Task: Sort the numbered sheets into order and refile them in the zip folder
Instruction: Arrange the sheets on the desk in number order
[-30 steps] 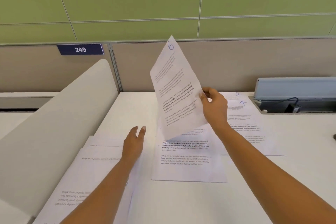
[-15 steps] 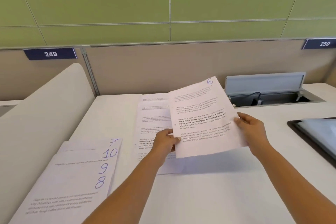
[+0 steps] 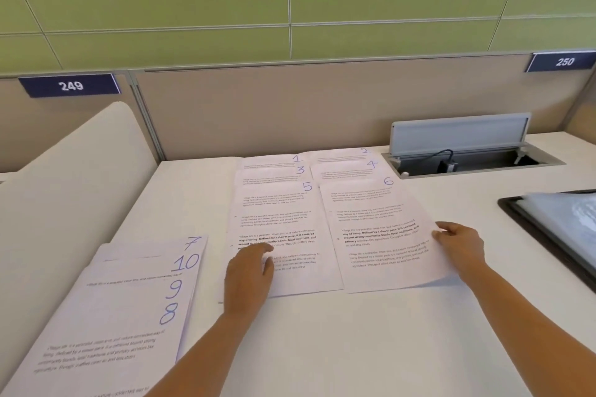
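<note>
Sheets: ten white printed pages, each with a blue handwritten number, lie on the white desk (image 3: 354, 348).
Left column: sheet 1 (image 3: 267, 162), sheet 3 (image 3: 267, 176), sheet 5 (image 3: 277, 213).
Right column: sheet 2 (image 3: 338, 156), sheet 4 (image 3: 345, 171), sheet 6 (image 3: 380, 235).
Fanned pile (image 3: 129, 316): 7, 10, 9, 8, at left.
Hands: the left hand (image 3: 250, 271) rests with relaxed fingers on sheet 5, hiding some text; the right hand (image 3: 461, 242) pinches the right edge of sheet 6.
Folder: one black-rimmed clear zip folder (image 3: 532, 227), far right, apart from the sheets.
Behind: one open grey cable box (image 3: 458, 134); two navy plates, plate 249 (image 3: 70, 85) and plate 250 (image 3: 562, 61).
</note>
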The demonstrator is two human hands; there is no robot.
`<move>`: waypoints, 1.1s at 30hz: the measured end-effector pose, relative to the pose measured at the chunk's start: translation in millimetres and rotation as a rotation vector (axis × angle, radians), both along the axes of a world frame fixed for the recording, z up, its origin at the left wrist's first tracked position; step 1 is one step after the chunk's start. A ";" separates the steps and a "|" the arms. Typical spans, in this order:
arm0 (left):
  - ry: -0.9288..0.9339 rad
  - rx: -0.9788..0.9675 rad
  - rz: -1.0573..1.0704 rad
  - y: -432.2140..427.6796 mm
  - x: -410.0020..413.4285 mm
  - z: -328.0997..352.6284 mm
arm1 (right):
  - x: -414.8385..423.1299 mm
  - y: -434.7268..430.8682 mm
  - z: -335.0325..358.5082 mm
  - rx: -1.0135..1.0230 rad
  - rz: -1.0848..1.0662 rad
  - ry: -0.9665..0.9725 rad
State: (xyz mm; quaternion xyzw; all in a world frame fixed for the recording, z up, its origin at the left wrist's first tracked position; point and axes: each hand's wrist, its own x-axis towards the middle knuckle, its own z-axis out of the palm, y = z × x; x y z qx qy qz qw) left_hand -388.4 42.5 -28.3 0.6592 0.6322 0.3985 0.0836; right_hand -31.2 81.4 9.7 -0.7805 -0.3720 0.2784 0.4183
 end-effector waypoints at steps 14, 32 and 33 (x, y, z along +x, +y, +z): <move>0.282 0.046 -0.009 -3.6 -12.0 -24.1 | -4.8 15.0 -9.4 0.014 -0.042 -0.093; 0.359 0.141 0.001 -1.8 -10.9 -26.7 | -32.7 2.7 -27.6 0.053 0.162 -0.615; 0.361 0.140 -0.002 -2.5 -10.5 -25.8 | -35.1 1.7 -28.5 0.039 0.157 -0.620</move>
